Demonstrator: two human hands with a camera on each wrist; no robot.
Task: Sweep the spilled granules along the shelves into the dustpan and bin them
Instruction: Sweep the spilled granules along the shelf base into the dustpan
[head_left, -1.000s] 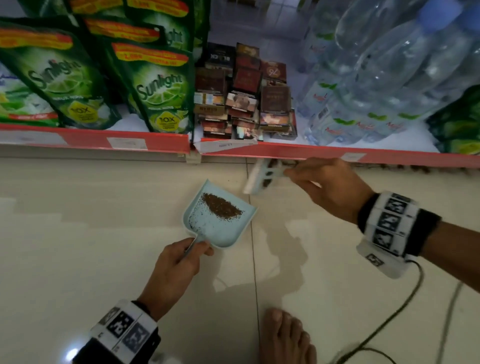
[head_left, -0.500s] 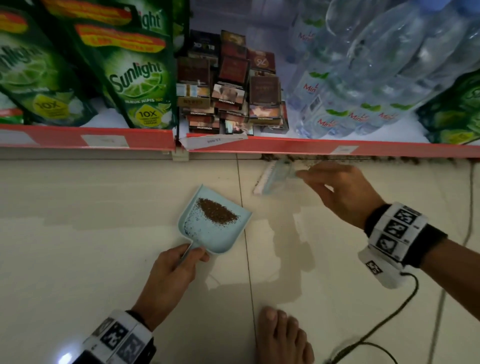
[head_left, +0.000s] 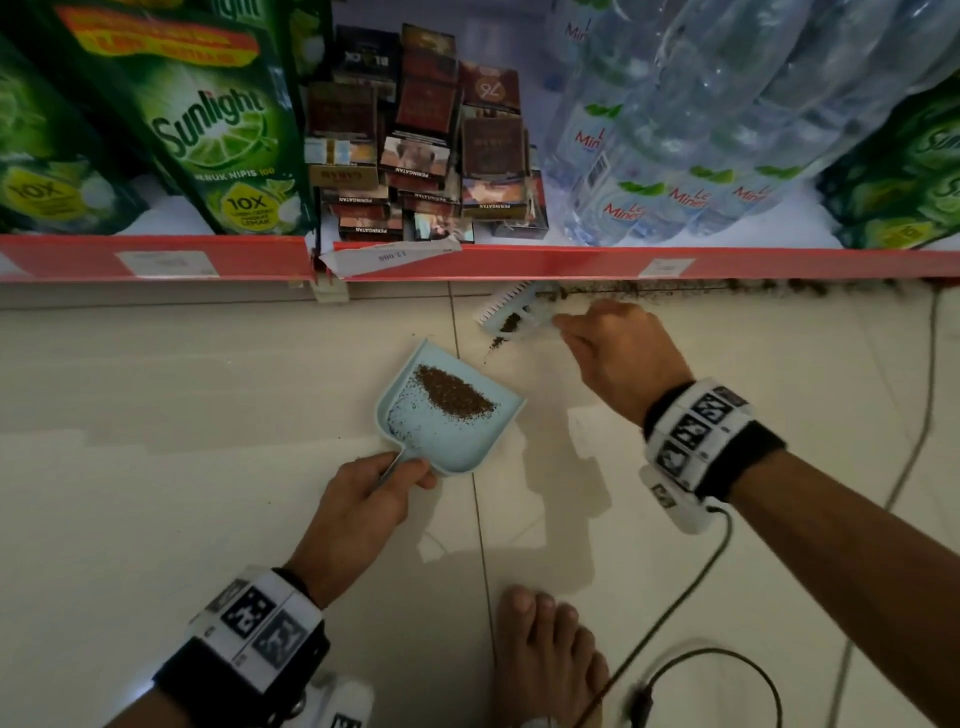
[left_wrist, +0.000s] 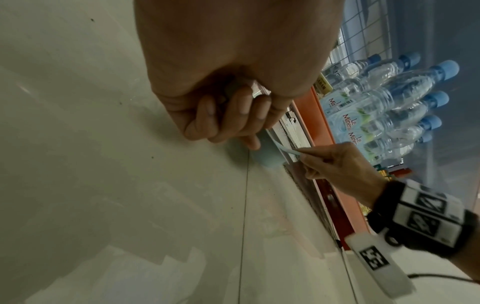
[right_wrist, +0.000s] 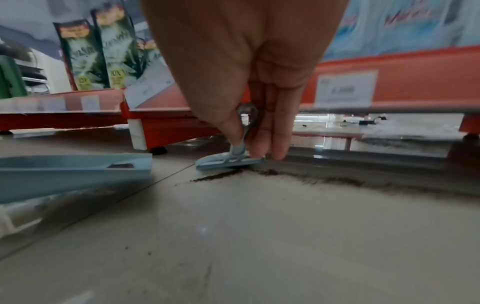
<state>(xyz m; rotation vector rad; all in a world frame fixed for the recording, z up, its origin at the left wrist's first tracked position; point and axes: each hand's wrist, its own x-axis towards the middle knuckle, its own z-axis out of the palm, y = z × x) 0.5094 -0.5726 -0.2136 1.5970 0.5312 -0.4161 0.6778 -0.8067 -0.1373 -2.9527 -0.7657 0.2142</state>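
My left hand (head_left: 358, 512) grips the dustpan (head_left: 457, 434) handle – my right hand (head_left: 621, 358) pinches the brush (head_left: 511, 312), far right of it, on the granules (right_wrist: 285, 174) under the shelf (head_left: 571, 260).

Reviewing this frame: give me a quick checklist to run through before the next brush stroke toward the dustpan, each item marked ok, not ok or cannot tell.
1. Right hand grips the brush: ok, handle pinched in the wrist view.
2. Left hand holds the dustpan by its handle: ok.
3. Dustpan mouth faces the brush: ok, open edge points toward it.
4. Dustpan lip flat on the floor: cannot tell; in the right wrist view it looks tilted.
5. Granules left along the shelf base: not ok, a dark line runs off to the right.
6. Pile already in the dustpan stays clear of the lip: ok.
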